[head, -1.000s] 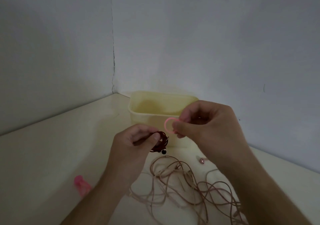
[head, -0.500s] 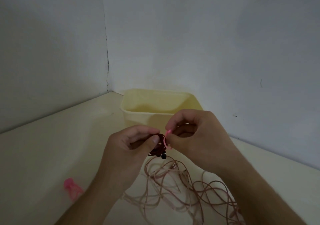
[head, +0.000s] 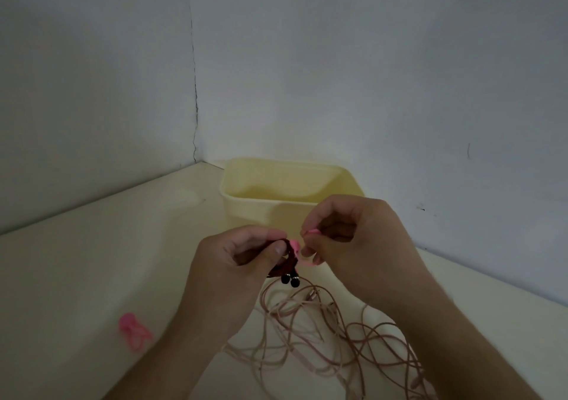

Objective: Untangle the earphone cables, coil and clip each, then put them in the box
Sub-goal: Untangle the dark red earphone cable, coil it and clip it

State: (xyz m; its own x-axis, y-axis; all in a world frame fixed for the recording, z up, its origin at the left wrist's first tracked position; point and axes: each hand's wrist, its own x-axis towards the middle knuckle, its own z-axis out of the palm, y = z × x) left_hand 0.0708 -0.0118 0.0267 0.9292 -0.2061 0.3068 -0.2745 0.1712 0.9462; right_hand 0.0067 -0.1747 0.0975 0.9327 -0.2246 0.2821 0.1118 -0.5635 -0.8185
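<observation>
Wrapping now: right hand (head: 353, 246) has brought pink band (head: 302, 259) from above onto dark coil (head: 284, 264), which left hand (head: 242, 261) pinches. R fingers grip band. Clip nearly on; box (head: 246, 206) next.

box (head: 246, 212) behind hands | loose cables (head: 322, 332) below | spare clip (head: 133, 332) left

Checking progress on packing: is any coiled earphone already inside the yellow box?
No, the yellow box shows only bare inner walls, and the dark coiled earphone is held by the left hand in front of it.
</observation>
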